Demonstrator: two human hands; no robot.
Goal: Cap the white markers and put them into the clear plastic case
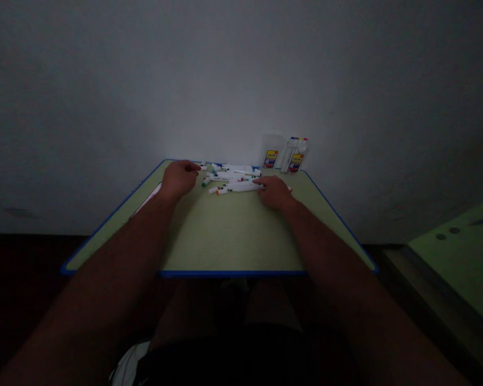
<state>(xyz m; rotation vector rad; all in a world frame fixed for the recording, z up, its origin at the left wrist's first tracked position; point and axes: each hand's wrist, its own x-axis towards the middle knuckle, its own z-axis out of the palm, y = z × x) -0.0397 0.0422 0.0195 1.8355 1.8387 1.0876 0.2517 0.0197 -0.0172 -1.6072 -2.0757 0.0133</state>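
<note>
Several white markers (233,175) with coloured ends lie in a loose pile near the back of a small table. At the left end of the pile, my left hand (180,178) has its fingers curled together, with the white end of a marker (203,168) at their tips. My right hand (274,192) closes over the right side of the pile, its finger and thumb on a white marker (245,187). An orange marker end (290,189) shows beyond that hand. The palm hides part of what lies there.
Two clear plastic cases stand at the table's back right: one case (271,153) looks empty, the other case (295,155) holds several markers. A pale flat object (147,199) lies by my left forearm. The table (233,246) has a blue edge and meets a grey wall (225,80).
</note>
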